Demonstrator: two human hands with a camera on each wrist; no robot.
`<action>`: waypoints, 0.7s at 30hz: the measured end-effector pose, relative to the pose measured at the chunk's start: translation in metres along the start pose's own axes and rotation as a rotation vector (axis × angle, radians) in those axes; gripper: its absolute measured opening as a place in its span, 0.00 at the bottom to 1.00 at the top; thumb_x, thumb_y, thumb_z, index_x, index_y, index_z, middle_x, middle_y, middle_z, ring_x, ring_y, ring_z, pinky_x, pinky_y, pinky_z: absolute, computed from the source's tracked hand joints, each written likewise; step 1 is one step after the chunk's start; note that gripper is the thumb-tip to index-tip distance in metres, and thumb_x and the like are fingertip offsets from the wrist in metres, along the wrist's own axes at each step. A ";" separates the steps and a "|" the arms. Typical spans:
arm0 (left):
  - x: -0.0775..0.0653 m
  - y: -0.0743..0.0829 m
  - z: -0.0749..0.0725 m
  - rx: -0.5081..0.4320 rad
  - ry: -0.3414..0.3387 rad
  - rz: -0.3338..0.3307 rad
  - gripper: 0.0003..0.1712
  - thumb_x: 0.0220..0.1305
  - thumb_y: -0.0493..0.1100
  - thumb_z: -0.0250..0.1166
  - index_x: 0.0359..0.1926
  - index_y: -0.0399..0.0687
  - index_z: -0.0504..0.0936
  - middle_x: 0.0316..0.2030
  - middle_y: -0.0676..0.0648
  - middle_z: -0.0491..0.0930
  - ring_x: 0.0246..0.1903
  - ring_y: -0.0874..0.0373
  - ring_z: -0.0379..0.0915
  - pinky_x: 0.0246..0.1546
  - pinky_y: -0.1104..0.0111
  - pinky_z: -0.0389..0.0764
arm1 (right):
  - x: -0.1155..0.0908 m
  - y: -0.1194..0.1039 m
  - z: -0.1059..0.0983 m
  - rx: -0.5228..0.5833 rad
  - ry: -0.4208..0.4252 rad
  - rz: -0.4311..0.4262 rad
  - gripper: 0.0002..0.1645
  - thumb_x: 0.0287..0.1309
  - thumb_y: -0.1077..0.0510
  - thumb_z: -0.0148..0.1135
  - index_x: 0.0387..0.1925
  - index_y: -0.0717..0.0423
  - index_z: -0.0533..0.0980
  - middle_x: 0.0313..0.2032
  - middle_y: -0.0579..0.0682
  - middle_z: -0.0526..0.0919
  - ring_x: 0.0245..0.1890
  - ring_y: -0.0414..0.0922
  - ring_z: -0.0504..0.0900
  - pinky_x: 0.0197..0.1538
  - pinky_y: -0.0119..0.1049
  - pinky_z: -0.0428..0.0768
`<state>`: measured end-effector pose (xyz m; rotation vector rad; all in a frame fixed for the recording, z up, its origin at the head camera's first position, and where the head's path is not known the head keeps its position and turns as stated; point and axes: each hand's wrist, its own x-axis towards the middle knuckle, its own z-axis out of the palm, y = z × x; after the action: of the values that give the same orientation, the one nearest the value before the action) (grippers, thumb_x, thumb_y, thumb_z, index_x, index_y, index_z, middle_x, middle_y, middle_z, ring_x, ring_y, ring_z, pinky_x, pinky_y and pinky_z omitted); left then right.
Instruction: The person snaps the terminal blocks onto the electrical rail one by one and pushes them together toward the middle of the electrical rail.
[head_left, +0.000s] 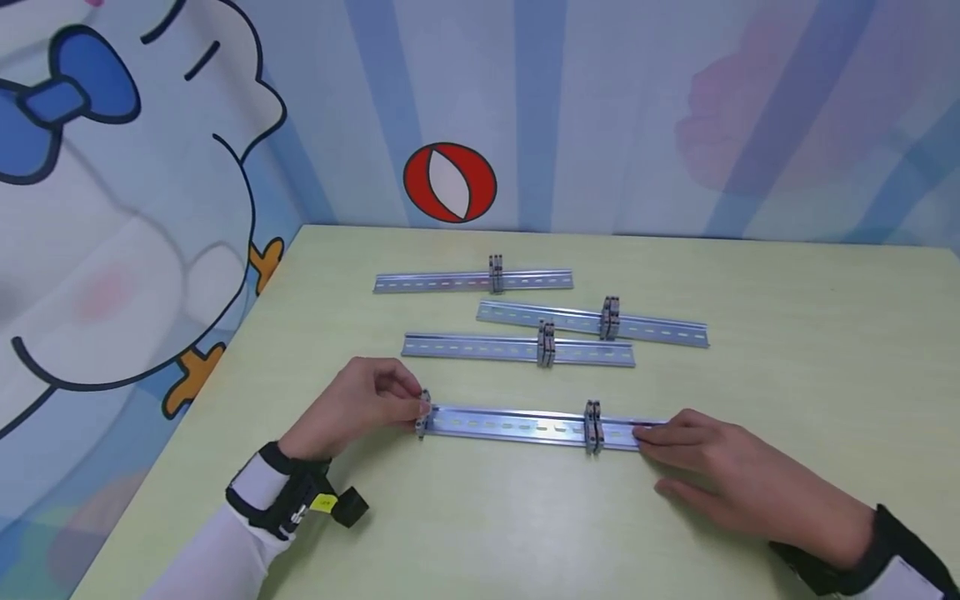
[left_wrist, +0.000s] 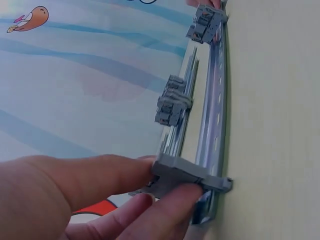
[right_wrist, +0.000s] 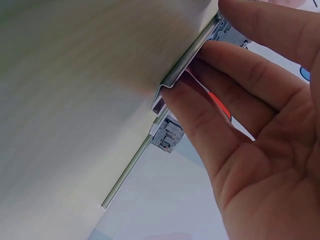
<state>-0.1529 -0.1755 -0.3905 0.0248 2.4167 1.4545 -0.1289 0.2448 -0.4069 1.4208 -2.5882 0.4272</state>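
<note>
A silver slotted DIN rail (head_left: 510, 423) lies nearest the person. At its left end my left hand (head_left: 367, 400) pinches a grey terminal block (left_wrist: 175, 175) between thumb and fingers. The block stands across the rail; whether it is clipped on cannot be told. My right hand (head_left: 712, 467) touches the rail's right end with its fingertips, fingers fairly straight. In the head view its thumb is apart from the rail. Between the hands, closer to the right one, a pair of grey terminal blocks (head_left: 593, 427) sits upright on the rail.
Behind lie three more rails, a near one (head_left: 472, 347), a right one (head_left: 667, 330) and a far one (head_left: 427, 282), each bearing grey blocks. They rest on a pale yellow-green table (head_left: 825, 333). A cartoon-printed wall (head_left: 600, 125) borders its back and left sides.
</note>
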 end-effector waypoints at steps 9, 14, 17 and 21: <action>0.003 0.005 0.026 -0.091 -0.034 0.074 0.09 0.58 0.40 0.72 0.38 0.44 0.83 0.33 0.44 0.85 0.32 0.52 0.80 0.36 0.63 0.83 | 0.001 -0.001 0.000 -0.013 0.032 -0.032 0.25 0.47 0.58 0.74 0.51 0.57 0.82 0.53 0.47 0.83 0.45 0.38 0.77 0.43 0.35 0.81; 0.005 0.010 0.041 -0.067 -0.016 0.116 0.06 0.58 0.40 0.71 0.36 0.46 0.83 0.31 0.46 0.85 0.30 0.54 0.80 0.34 0.65 0.82 | 0.002 -0.001 0.000 -0.017 0.034 -0.032 0.26 0.47 0.58 0.74 0.51 0.57 0.82 0.53 0.47 0.83 0.45 0.38 0.77 0.43 0.35 0.81; 0.007 0.013 0.050 -0.070 -0.019 0.138 0.06 0.58 0.40 0.71 0.36 0.46 0.83 0.32 0.47 0.85 0.31 0.54 0.81 0.35 0.65 0.82 | 0.002 -0.001 0.000 -0.010 0.024 -0.026 0.26 0.48 0.58 0.74 0.52 0.58 0.81 0.53 0.48 0.83 0.45 0.38 0.77 0.42 0.36 0.82; 0.011 0.017 0.066 -0.065 -0.034 0.173 0.05 0.59 0.40 0.71 0.35 0.47 0.83 0.32 0.48 0.85 0.31 0.56 0.82 0.35 0.65 0.83 | 0.001 -0.002 0.002 -0.013 0.023 -0.026 0.26 0.49 0.58 0.74 0.52 0.58 0.81 0.53 0.48 0.83 0.45 0.38 0.77 0.42 0.35 0.81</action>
<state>-0.1475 -0.1090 -0.4068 0.2475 2.3890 1.5924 -0.1279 0.2426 -0.4080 1.4354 -2.5469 0.4203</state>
